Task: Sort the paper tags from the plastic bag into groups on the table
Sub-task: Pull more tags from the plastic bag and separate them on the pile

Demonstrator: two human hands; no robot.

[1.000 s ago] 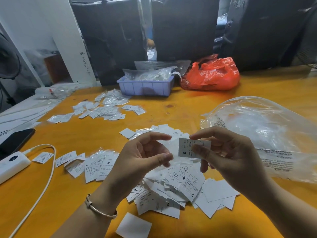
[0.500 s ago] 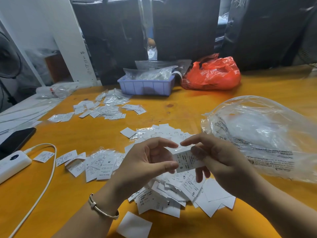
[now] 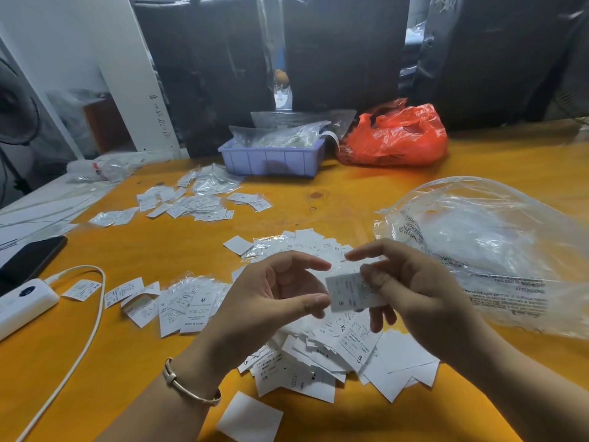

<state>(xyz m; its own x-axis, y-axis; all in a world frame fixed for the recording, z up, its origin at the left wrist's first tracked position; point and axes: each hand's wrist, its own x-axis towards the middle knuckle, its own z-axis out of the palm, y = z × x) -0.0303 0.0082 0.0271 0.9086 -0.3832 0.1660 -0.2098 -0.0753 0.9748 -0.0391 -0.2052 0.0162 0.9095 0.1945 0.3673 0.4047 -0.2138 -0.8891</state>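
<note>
My right hand (image 3: 417, 291) pinches a white paper tag (image 3: 349, 291) by its right edge, above a loose heap of white tags (image 3: 322, 352) on the orange table (image 3: 159, 250). My left hand (image 3: 271, 301) is just left of the tag, fingers loosely curved; its thumb tip is at the tag's left edge, and I cannot tell whether it touches. A clear plastic bag (image 3: 490, 250) lies crumpled to the right. One group of tags (image 3: 178, 304) lies left of my hands. Another group (image 3: 194, 202) lies farther back.
A white power bank (image 3: 22, 304) with a cable and a black phone (image 3: 28, 260) lie at the left edge. A blue tray (image 3: 271, 157) holding clear bags and a red plastic bag (image 3: 395, 135) stand at the back. A blank tag (image 3: 250, 419) lies near me.
My right hand has lowered the tag and tilted it toward my left hand. My left hand has shifted a little to the right, toward the tag's left edge.
</note>
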